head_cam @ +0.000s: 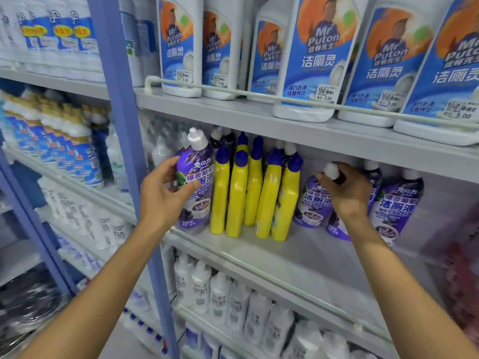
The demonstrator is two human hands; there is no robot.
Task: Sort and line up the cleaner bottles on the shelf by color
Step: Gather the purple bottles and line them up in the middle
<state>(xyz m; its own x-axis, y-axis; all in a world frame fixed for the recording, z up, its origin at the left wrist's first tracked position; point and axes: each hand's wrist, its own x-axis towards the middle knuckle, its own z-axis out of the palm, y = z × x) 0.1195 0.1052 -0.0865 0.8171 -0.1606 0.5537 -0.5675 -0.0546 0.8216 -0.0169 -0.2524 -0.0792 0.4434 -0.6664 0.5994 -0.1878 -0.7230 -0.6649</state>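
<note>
On the middle shelf stand several yellow bottles with blue caps, grouped together. Left of them is a purple bottle with a white cap; my left hand holds its side, thumb and fingers curled round it. To the right of the yellow group stands another purple bottle; my right hand grips its neck just under the white cap. More purple bottles stand further right, and some dark ones sit behind the yellow row.
Large white bottles with blue labels fill the shelf above behind a guard rail. White bottles line the shelf below. A blue upright post divides this bay from the left bay, which holds more bottles.
</note>
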